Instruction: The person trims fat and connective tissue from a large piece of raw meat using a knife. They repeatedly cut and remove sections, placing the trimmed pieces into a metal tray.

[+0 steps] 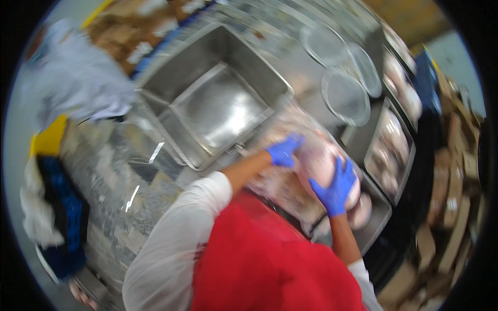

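Note:
Both my hands wear blue gloves and sit on a large, rounded, pale pink piece of raw meat [316, 165], blurred by motion. My left hand [284, 150] presses its left side with fingers bent. On its right side, my right hand [336, 187] is spread around the meat, thumb and fingers apart. Beneath and left of the piece lies a wet-looking heap of raw meat in clear plastic [282, 192]; exactly what it holds cannot be made out. Close by on the right, another pale round piece [360, 211] rests in a metal tray [381, 220].
A deep steel pan [207, 98] stands left of the meat, nothing in it. Several round clear plastic containers or lids [346, 97] lie beyond. Metal trays of pale meat [389, 150] line the right, beside cardboard boxes [451, 197]. At upper left is a person's light sleeve [88, 78].

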